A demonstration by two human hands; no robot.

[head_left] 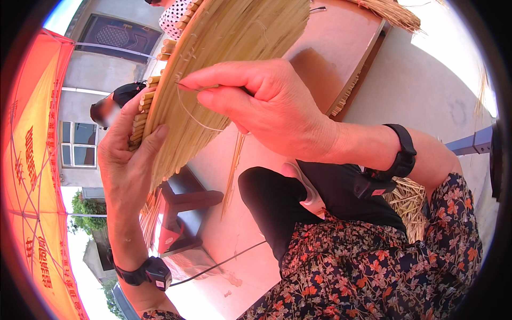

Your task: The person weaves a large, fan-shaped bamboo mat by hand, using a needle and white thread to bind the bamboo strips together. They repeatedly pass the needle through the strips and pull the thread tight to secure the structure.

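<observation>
Raised in front of the torso, tilted: a straw-stalk panel point(234, 53), with blunt stalk ends point(137, 128) in a row along the left edge and a pale curved strip point(160, 98) just inside them. Gripped at that edge by the left hand point(124, 157), thumb against the near face, fingers round the stalk ends. Above the lap, the right hand point(274, 106), closed in a pinch on a thin dark needle point(217, 86) between thumb and index finger, fingertip just beside the strip. Bowed loosely between the panel and the underside of the right hand: a white thread point(188, 113). On each wrist, a black strap with a boxy module. Below, a floral garment point(362, 261) and black trousers point(269, 200); at lower right, loose straw point(408, 205). Under the panel, a reddish-brown wooden frame point(184, 205). At far left, an orange-red canopy point(32, 160); behind the panel, a person in black point(127, 94), partly hidden.
</observation>
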